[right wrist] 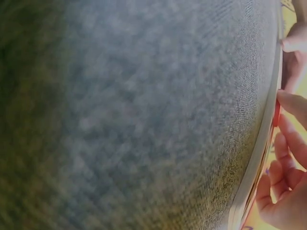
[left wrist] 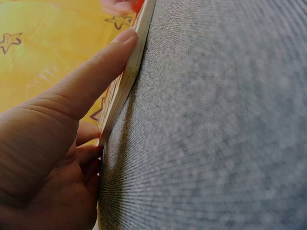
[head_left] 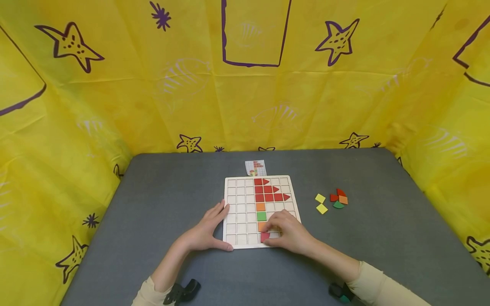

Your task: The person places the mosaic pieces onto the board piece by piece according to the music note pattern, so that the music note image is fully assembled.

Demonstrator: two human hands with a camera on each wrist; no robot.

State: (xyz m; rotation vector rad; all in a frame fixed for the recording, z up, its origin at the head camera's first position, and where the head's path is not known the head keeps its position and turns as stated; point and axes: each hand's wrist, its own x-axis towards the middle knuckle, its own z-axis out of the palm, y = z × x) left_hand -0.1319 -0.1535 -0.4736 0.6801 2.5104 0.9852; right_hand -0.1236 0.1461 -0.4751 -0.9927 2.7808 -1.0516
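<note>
A wooden grid board (head_left: 241, 240) lies on the table, with red squares and triangles in its upper rows. Below them a column runs orange tile (head_left: 260, 206), green tile (head_left: 261, 216), orange tile (head_left: 261, 227). My right hand (head_left: 291, 233) pinches a red tile (head_left: 264, 237) between thumb and fingers at the bottom row, under that column. In the right wrist view the red tile (right wrist: 277, 114) shows at the board's edge between the fingertips. My left hand (head_left: 206, 229) rests against the board's left side, its thumb (left wrist: 103, 67) at the near corner and the other fingers along the edge.
Behind the board lies a small pattern card (head_left: 255, 168) showing a coloured design. To the right are two yellow tiles (head_left: 321, 208) and a small pile with red pieces, an orange tile (head_left: 343, 199) and a green quarter-round piece (head_left: 338, 205). Yellow cloth (head_left: 237, 106) surrounds the grey table (head_left: 172, 182).
</note>
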